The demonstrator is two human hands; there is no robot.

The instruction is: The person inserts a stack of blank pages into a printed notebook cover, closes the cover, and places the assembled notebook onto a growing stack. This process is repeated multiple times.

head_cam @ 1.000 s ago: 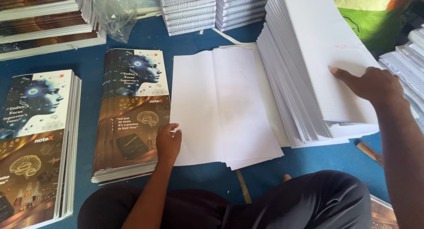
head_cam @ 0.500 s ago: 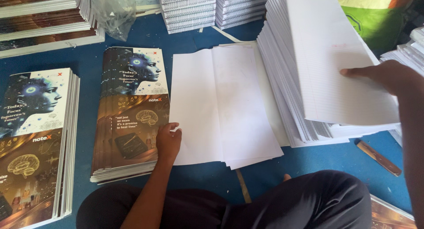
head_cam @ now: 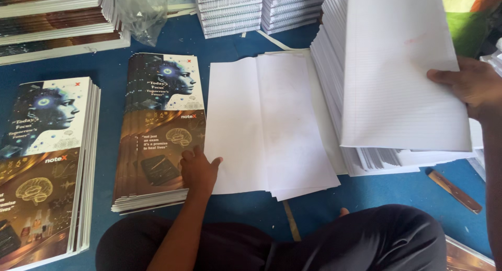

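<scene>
At the far left, a stack of printed covers (head_cam: 44,161) is laid on the blue floor (head_cam: 157,46). A second cover stack (head_cam: 159,130) is set just beside it. The left hand (head_cam: 198,169) is rested on that stack's lower right corner, fingers (head_cam: 214,161) loosely spread, touching the flat white sheets (head_cam: 272,124). Further right, a ruled sheet bundle (head_cam: 402,77) is lifted off the tall paper pile (head_cam: 334,67), pinched at its edge by the right hand (head_cam: 470,85).
</scene>
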